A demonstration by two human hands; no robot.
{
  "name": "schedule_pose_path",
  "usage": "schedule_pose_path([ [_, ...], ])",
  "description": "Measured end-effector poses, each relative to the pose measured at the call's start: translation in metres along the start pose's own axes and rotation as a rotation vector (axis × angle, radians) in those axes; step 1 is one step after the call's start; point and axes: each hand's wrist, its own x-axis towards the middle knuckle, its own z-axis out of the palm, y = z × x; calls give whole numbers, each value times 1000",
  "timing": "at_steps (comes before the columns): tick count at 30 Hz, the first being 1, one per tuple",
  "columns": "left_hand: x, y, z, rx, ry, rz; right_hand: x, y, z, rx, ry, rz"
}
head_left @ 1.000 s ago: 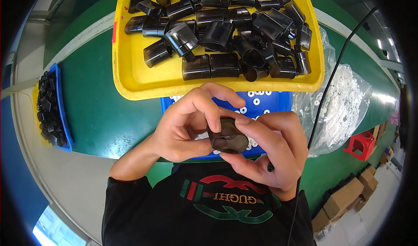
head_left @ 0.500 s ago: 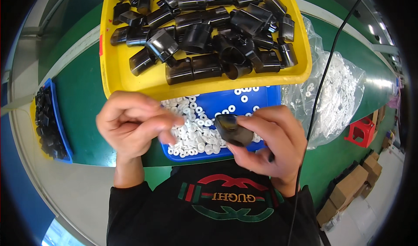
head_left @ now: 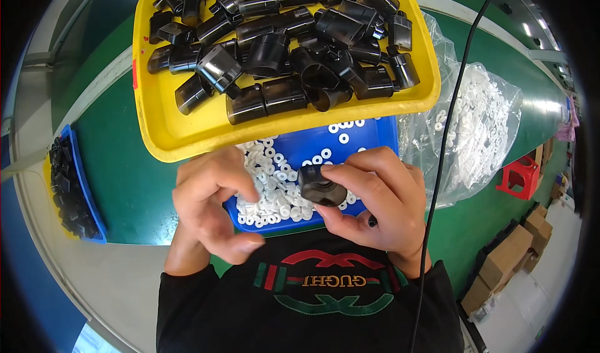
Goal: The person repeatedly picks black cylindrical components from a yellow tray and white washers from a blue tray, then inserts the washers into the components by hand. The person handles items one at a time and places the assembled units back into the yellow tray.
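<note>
Between the thumb and fingers of my right hand (head_left: 387, 206) is a dark, see-through plastic shell (head_left: 320, 189), held over the blue tray. A small black bit (head_left: 372, 220) shows near my curled fingers; I cannot tell whether it belongs to the shell. My left hand (head_left: 215, 203) is at the left edge of the blue tray (head_left: 300, 142), thumb and forefinger wide apart with nothing seen between them. White ring washers (head_left: 269, 193) are heaped in that tray next to my left fingers, with several scattered farther back.
A yellow tray (head_left: 181, 142) full of similar dark shells (head_left: 267, 56) overlaps the blue tray's far side. On the right lies a clear bag (head_left: 475, 128) of white washers. A black cable (head_left: 451, 115) hangs across the view. Another bin (head_left: 84, 184) of dark parts is far left.
My left hand has moved right and slightly down, its thumb and forefinger spreading apart. My right hand still holds the shell, now a little farther left. The whole view has shifted slightly.
</note>
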Motion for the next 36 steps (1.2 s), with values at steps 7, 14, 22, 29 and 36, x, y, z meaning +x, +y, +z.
schedule_pose_path([
  [7, 15, 0, 24, 117, -203, 16, 10, -17, 4, 208, -57, -39],
  [14, -2, -7, 25, 6, -235, -165, 21, -22, 1, 217, -125, -50],
  [22, 9, -1, 27, 8, -277, -309, 32, -17, -18, 1141, 117, -205],
  [29, 1, -12, 31, -45, -262, -285, 34, -19, 6, 1369, 159, -144],
  [36, -1, -16, 32, -106, -247, -346, 43, -20, 24, 1297, 100, -98],
])
